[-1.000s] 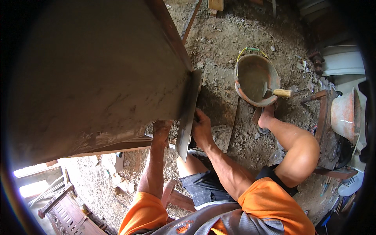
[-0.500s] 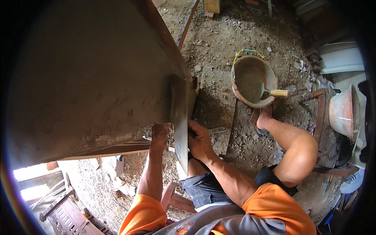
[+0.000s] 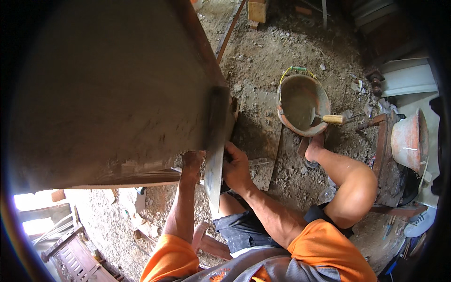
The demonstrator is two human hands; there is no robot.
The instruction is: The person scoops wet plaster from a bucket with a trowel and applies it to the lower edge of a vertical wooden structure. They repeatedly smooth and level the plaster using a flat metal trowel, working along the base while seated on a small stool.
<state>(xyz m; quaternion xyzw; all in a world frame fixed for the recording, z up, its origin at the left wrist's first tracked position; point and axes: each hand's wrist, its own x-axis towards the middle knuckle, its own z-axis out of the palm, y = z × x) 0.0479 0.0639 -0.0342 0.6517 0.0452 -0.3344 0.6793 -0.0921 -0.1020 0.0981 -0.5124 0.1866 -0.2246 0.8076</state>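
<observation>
My right hand [image 3: 236, 168] is closed round the handle side of a long steel plastering trowel [image 3: 215, 176]. The blade stands nearly lengthwise in view, its far half dark and blurred against the edge of a broad grey plastered surface [image 3: 108, 94]. Close to the trowel's left side is my left hand [image 3: 191, 164], at the surface's lower edge. Its fingers are hidden there, so their pose does not show. Beyond my right hand sits a mortar-stained bucket [image 3: 282, 105] with a yellow wire handle. A small wooden-handled trowel [image 3: 334, 119] rests across its rim.
My bare leg [image 3: 350, 176] bends just below the bucket. To the right, a stained basin [image 3: 408, 141] stands on its side near a wooden frame [image 3: 381, 145]. Rubble covers the ground [image 3: 263, 51]. A slatted wooden piece [image 3: 80, 258] lies at lower left.
The steel trowel has tilted slightly, its far end to the right and its near end to the left. My right hand stays on it. The whole view has shifted a little.
</observation>
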